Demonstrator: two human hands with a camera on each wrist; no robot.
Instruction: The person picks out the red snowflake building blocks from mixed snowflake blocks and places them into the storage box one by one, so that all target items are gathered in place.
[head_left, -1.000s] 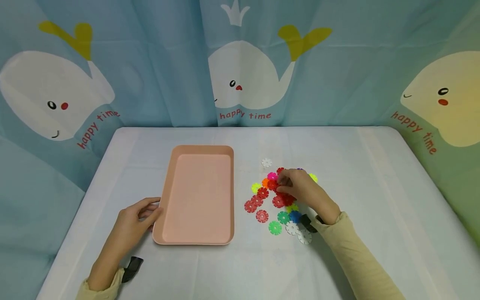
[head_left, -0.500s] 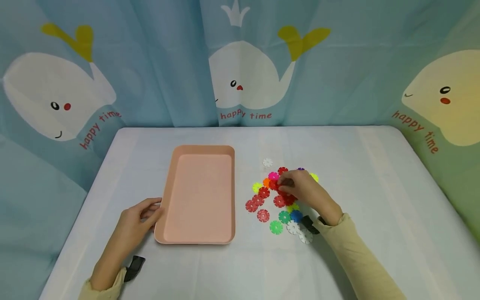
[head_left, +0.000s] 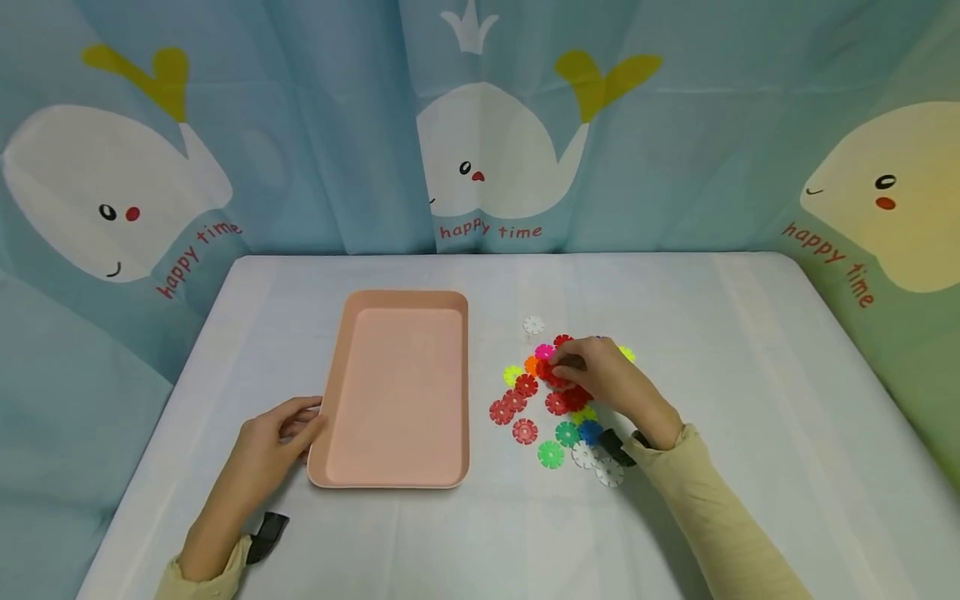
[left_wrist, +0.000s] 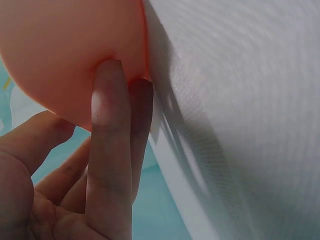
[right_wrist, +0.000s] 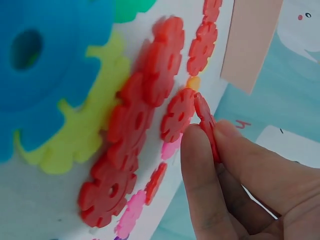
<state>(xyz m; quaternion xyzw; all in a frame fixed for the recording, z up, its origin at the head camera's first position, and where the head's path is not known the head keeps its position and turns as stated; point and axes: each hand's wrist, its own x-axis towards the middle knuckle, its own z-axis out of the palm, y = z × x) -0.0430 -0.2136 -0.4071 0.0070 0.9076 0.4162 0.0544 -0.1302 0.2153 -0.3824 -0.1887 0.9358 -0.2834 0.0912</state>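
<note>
A pink tray [head_left: 393, 400] lies left of the middle of the table. My left hand [head_left: 270, 450] holds its left edge. In the left wrist view, one digit lies at the rim and other fingers [left_wrist: 107, 105] press the outer wall of the tray [left_wrist: 55, 45]. Over a scatter of notched plastic building discs, my right hand [head_left: 603, 375] pinches one red disc [right_wrist: 205, 122] between thumb and finger. That disc is edge-on in the right wrist view, next to another red disc [right_wrist: 177, 115] on the table. Part of the pile is hidden under the hand.
Nearest the right wrist are a blue disc [head_left: 590, 432], a green disc [head_left: 567, 434] and white discs [head_left: 609, 472]. A lone white disc [head_left: 533, 325] lies at the back. A whale-print curtain [head_left: 315, 167] hangs behind the white table [head_left: 712, 333].
The right fingertips have shifted slightly over the red discs, and more red shows below them. The left hand and tray stay in place.
</note>
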